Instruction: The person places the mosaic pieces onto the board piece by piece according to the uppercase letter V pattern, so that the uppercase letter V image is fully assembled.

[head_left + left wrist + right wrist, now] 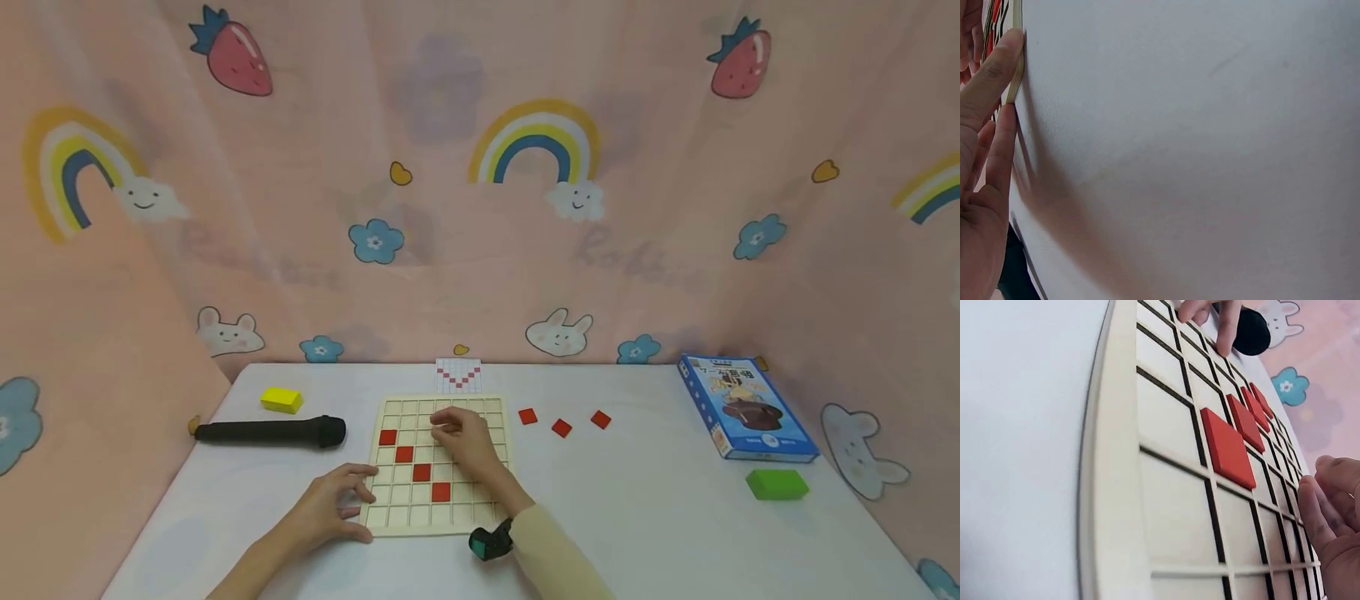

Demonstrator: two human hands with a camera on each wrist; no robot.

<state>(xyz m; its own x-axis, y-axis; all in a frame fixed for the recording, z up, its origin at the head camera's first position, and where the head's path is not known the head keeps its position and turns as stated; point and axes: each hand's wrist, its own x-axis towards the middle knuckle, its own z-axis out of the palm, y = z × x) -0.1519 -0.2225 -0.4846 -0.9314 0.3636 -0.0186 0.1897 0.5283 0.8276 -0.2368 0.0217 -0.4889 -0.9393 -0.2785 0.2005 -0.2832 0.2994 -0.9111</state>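
Note:
A cream grid board (397, 517) lies on the white table, with several red square tiles (422, 472) set in its cells in a slanting row. At its left side, my left hand (330, 504) rests fingertips on the edge, thumb by the near corner; the left wrist view shows the thumb (994, 72) against the rim. My right hand (467, 442) hovers over the board's upper middle, fingers loosely bent and nothing visible between them. Beyond the slanting row in the right wrist view, its fingertips (1310, 494) hang close over the cells. Three loose red tiles (562, 427) lie right of the board.
Behind the board is a small card (459, 377) with a red V pattern. A black microphone (270, 432) and a yellow block (281, 400) lie at left. To the far right are a blue box (750, 408) and a green block (777, 484). A patterned pink curtain surrounds the table.

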